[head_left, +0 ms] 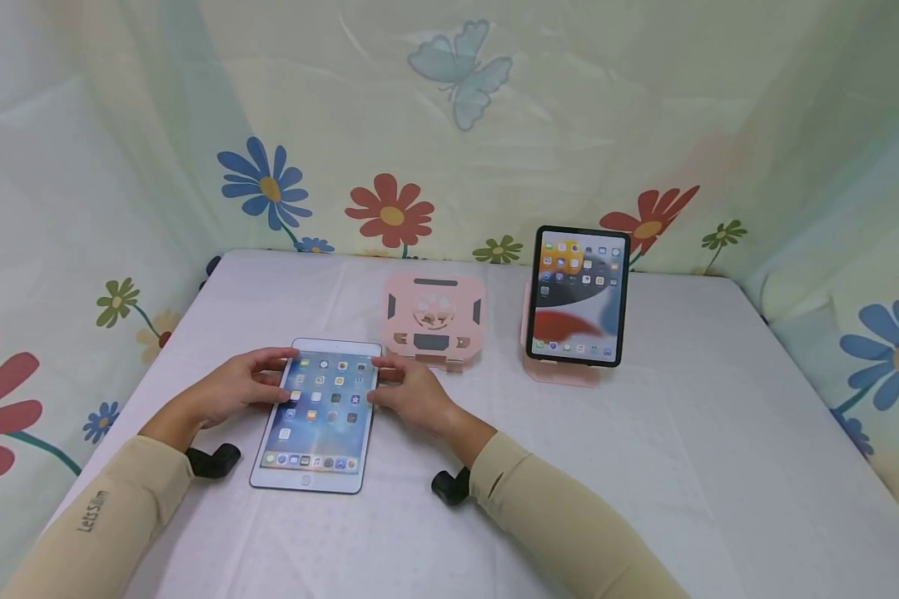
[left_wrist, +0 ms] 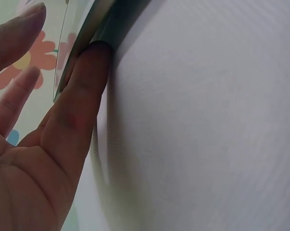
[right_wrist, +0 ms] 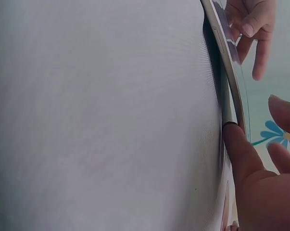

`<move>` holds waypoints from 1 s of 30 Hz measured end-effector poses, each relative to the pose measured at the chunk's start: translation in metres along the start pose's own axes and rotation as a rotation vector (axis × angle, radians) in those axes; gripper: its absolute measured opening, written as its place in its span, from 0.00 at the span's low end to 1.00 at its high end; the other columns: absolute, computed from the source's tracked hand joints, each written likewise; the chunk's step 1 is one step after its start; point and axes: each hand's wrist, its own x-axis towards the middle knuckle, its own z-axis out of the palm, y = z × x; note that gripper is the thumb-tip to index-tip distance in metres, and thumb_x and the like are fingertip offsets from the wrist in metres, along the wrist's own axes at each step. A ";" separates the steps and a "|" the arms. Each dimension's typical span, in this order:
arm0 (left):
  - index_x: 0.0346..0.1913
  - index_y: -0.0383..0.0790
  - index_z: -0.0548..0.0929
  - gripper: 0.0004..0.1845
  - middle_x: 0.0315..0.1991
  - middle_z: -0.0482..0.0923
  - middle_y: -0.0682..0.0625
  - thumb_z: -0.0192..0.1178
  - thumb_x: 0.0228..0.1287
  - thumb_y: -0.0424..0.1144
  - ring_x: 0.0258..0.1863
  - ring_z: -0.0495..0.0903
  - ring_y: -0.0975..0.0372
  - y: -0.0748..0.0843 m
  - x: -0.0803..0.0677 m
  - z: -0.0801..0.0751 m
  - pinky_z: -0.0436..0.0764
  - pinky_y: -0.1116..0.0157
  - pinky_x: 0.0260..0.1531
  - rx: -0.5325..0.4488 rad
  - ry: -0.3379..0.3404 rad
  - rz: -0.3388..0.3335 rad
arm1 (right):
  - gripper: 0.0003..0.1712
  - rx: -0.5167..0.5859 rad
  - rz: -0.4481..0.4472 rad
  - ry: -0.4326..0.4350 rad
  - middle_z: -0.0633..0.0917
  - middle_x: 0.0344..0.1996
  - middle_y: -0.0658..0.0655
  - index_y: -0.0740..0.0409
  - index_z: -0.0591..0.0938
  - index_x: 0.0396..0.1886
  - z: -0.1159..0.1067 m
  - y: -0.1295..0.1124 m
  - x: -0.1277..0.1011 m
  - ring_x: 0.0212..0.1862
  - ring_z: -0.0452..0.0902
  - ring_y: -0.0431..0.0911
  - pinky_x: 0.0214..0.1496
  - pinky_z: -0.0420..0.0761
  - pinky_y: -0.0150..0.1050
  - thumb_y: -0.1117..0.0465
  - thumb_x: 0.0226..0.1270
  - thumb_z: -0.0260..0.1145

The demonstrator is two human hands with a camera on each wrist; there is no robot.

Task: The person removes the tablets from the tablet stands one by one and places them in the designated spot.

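Observation:
A white-framed tablet (head_left: pixel 318 416), its screen lit with app icons, lies face up toward the left of the table, its home button toward the near side. My left hand (head_left: pixel 234 387) is at its upper left edge, thumb at the side. In the left wrist view, a finger (left_wrist: pixel 82 91) reaches beneath the tablet's rim. My right hand (head_left: pixel 419 395) holds the opposite edge. One finger (right_wrist: pixel 238 144) is tucked under that rim in the right wrist view, with the thumb on the screen side.
Just beyond the tablet is a pink stand (head_left: pixel 434 312) with dark pads. To its right, a black-framed tablet (head_left: pixel 578 295) leans upright on another pink stand (head_left: pixel 562 373). A white cloth (head_left: pixel 644 491) covers the table, and a flowered curtain (head_left: pixel 307 91) surrounds it.

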 end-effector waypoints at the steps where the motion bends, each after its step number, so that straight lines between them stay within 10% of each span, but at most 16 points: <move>1: 0.76 0.38 0.62 0.41 0.69 0.63 0.32 0.69 0.64 0.38 0.59 0.73 0.45 0.000 0.000 0.000 0.79 0.56 0.56 0.005 0.001 0.001 | 0.28 -0.001 0.000 -0.001 0.80 0.59 0.60 0.60 0.78 0.64 0.000 0.000 0.000 0.58 0.78 0.50 0.56 0.80 0.39 0.69 0.63 0.71; 30: 0.76 0.34 0.60 0.42 0.67 0.66 0.31 0.69 0.64 0.38 0.59 0.73 0.47 -0.004 0.000 -0.003 0.79 0.59 0.56 -0.007 0.035 0.007 | 0.30 -0.094 -0.001 0.012 0.81 0.59 0.59 0.66 0.76 0.64 -0.001 -0.008 -0.005 0.61 0.77 0.50 0.61 0.77 0.41 0.65 0.63 0.72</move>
